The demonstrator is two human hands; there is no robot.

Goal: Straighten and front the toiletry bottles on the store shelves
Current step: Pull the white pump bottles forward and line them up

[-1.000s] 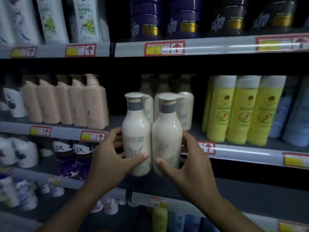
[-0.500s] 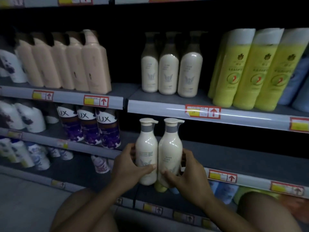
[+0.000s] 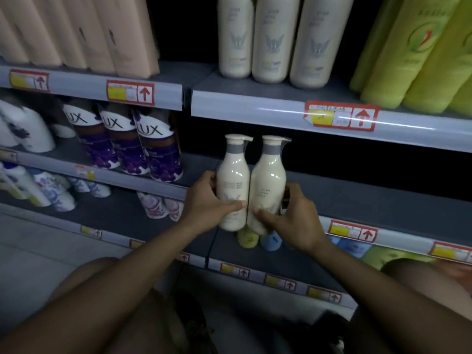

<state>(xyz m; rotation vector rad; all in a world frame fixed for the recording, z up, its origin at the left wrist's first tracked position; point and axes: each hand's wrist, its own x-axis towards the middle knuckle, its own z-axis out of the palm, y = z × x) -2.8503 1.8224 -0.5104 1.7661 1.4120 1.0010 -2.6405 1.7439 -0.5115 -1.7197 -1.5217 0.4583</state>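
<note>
Left hand (image 3: 212, 200) and right hand (image 3: 293, 218) each grip one cream pump bottle (image 3: 233, 180), held upright and touching at the bare middle shelf (image 3: 370, 198), not yet set down; fronting remains.

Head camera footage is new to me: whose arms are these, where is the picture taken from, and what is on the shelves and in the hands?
There is no machine here. A person wears one wide-angle camera on the head, looking forward and down, so the two bare arms at the bottom are their own. The left hand grips one cream pump bottle and the right hand grips a second cream pump bottle. The two are upright and pressed side by side, in front of a mostly bare dark shelf. On the shelf above stand three matching cream bottles, peach bottles to their left and green bottles to their right. Purple LUX bottles sit lower left. Whether the held bottles rest on the shelf is unclear.
</note>
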